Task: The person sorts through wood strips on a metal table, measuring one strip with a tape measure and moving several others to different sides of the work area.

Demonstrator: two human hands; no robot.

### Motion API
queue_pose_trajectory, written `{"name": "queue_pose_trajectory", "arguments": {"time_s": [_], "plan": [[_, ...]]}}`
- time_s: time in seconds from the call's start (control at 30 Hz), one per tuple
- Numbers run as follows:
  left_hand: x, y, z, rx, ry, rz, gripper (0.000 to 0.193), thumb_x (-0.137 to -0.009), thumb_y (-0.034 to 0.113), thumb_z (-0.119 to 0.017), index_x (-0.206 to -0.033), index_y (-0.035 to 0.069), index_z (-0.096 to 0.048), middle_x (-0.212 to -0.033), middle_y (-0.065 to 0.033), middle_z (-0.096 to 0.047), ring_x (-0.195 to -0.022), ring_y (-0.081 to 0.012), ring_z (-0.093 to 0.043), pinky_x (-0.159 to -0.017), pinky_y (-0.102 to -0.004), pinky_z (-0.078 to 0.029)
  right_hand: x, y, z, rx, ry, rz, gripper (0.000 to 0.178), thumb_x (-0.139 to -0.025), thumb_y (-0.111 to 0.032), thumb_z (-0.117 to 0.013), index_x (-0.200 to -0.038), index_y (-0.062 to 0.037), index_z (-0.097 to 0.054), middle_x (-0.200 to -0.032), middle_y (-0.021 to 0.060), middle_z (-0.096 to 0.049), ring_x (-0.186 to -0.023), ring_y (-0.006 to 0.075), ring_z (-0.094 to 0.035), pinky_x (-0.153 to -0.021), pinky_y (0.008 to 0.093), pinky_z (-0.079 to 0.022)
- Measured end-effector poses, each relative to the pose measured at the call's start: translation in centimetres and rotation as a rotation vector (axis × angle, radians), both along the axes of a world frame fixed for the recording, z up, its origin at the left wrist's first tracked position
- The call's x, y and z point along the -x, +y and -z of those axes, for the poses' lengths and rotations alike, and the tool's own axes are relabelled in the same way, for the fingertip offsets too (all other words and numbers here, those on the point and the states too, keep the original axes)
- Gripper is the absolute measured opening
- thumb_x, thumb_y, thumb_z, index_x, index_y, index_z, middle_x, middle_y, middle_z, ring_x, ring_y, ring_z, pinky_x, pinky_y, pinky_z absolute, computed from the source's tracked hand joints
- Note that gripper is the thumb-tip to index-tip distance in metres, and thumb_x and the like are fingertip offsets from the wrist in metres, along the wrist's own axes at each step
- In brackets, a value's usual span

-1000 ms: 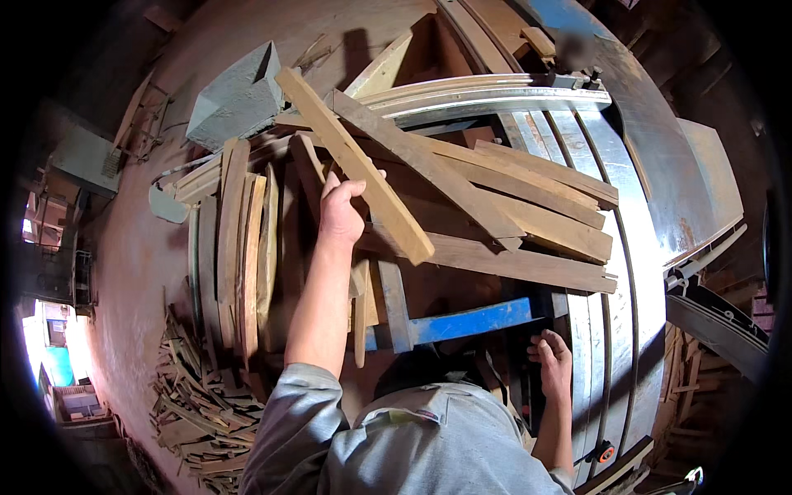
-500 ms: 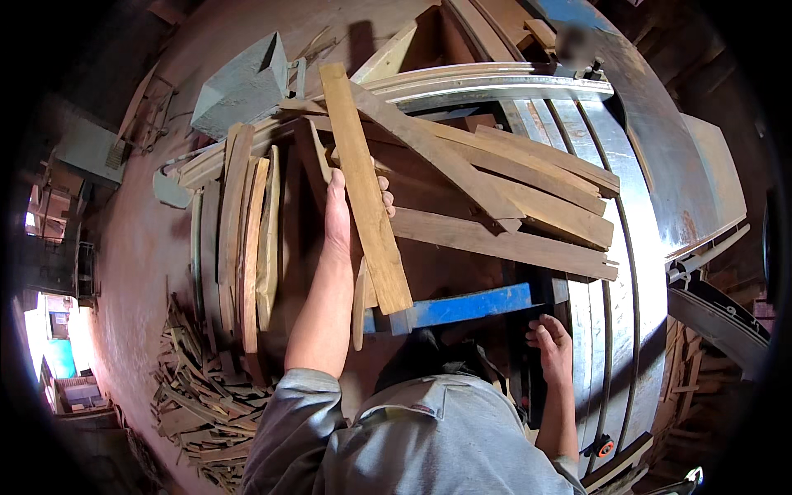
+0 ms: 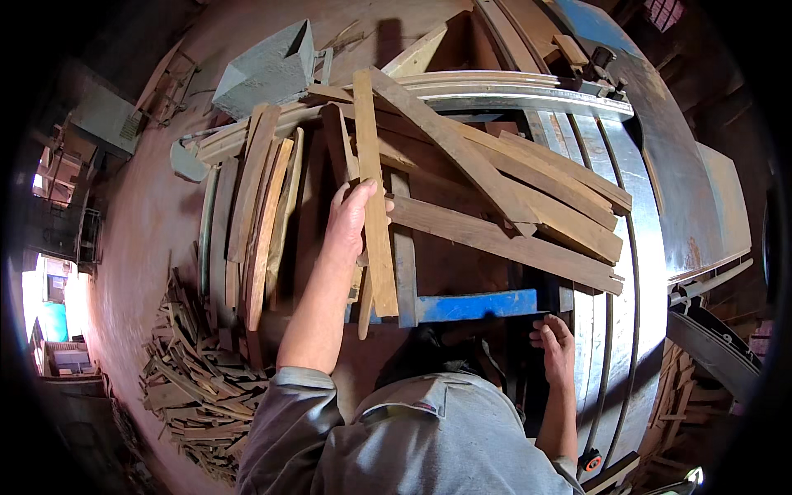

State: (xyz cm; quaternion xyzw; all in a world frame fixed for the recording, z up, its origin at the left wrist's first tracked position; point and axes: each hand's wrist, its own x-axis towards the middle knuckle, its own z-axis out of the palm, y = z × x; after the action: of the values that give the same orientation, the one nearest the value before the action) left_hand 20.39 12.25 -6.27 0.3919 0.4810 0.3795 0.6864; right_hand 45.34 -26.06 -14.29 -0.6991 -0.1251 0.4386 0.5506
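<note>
Just ahead of the person's body, left of centre, a narrow light-brown plank [image 3: 379, 256] points away from the wearer, near end low and far end beside the upper end of a darker slanting board [image 3: 450, 151]. The left hand [image 3: 350, 219] is clamped on the plank around its middle, thumb on the left and fingertips curling past the right edge. Whether the plank's near end touches the blue metal bar [image 3: 487, 305] close by cannot be told.

The right hand [image 3: 554, 341] is well apart from the plank, near the bar's right end, its fingers bent; whether they close on anything cannot be told. To the plank's right, a long dark board [image 3: 499, 238] and several others lie fanned out, their ends reaching the silvery metal table [image 3: 652, 272]. A metal rail [image 3: 528, 97] crosses beyond them. On the left, more boards [image 3: 268, 231] stand close together, with a heap of wood scraps [image 3: 198, 388] on the floor nearby. Farther off is a grey metal box [image 3: 260, 74].
</note>
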Motion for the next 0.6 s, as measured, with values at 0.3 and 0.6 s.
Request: {"name": "queue_pose_trajectory", "arguments": {"time_s": [0.3,0.6], "plan": [[0.3,0.0,1.0,-0.101,-0.006,0.003,0.06,-0.093,0.019,-0.072,-0.142,-0.006,-0.046,-0.112,-0.0167,-0.068,-0.089,-0.0267,-0.073,-0.07,-0.0415,-0.06,-0.5,-0.1,-0.2,0.016,-0.017,0.005,0.044,-0.103,-0.022,-0.067,-0.137,0.005,-0.058,-0.119,0.0135,-0.071,-0.098,0.0184,-0.069,-0.087,0.0328,-0.056],[-3.5,-2.3,-1.0,-0.244,0.053,0.086,0.061,-0.084,0.02,-0.085,-0.132,-0.005,-0.055,-0.115,-0.0142,-0.067,-0.104,-0.0197,-0.065,-0.094,-0.0344,-0.051,-0.5,-2.3,0.1,0.021,-0.028,0.085,0.045,-0.103,-0.019,-0.066,-0.141,0.0046,-0.056,-0.122,0.0134,-0.07,-0.102,0.0191,-0.068,-0.089,0.0321,-0.055]]}}
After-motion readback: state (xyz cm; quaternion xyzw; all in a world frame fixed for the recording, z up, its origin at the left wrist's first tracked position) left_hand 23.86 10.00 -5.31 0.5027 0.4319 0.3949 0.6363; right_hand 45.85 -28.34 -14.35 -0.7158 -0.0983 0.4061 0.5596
